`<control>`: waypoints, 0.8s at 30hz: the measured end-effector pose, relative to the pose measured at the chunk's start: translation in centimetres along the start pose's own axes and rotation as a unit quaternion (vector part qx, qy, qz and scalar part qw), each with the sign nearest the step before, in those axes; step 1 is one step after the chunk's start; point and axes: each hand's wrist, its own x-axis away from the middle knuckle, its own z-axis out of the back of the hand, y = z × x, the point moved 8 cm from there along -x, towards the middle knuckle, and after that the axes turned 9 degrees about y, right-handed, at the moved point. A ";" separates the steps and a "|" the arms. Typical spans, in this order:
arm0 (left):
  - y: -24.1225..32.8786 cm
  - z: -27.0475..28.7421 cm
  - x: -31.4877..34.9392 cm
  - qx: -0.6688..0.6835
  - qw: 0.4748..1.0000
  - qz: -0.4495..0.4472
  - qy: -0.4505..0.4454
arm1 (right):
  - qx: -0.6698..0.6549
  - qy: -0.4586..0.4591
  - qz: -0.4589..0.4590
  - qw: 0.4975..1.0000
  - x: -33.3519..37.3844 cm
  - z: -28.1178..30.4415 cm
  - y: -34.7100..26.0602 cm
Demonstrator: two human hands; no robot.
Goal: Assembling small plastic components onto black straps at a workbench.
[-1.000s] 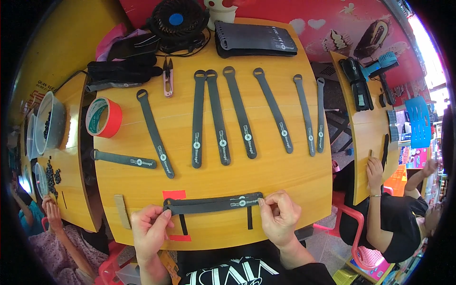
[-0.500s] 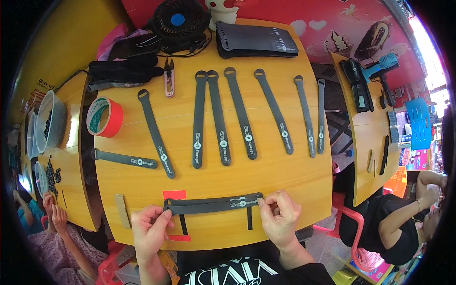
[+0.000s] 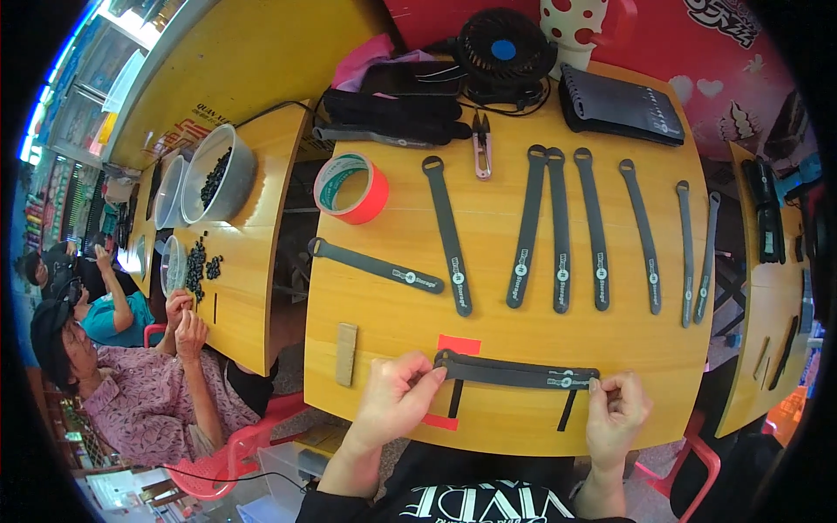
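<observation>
Both of my hands are closed in a pinch on a dark grey cable strap, which is stretched level just above the near part of the table. It looks doubled, with a second strap edge behind it. My left hand grips the looped left end; my right hand pinches the right end. Below the strap lie two narrow black strips, one toward each end. Pieces of red tape are stuck to the table by the left strip. Several more grey straps are spread out beyond my hands.
A short tan bar and a red tape roll lie to the left. Snips, a black fan and a bundle of straps occupy the far side. At the left table, a person works beside tubs of black pieces.
The view has swung to the left, so the table sits further right in it and more of the neighbouring table shows. My hands keep their pinch on the strap.
</observation>
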 end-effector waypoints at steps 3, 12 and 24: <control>0.8 -0.1 0.0 -0.064 0.998 -0.025 -0.003 | 0.004 0.001 -0.004 1.000 0.0 0.0 0.2; 2.8 0.1 -0.4 -0.113 0.991 -0.072 0.025 | 0.000 0.001 -0.010 1.000 0.0 -0.1 0.2; 2.9 -0.1 -0.5 -0.128 0.989 -0.068 0.025 | -0.003 -0.003 -0.004 1.000 0.0 -0.1 0.2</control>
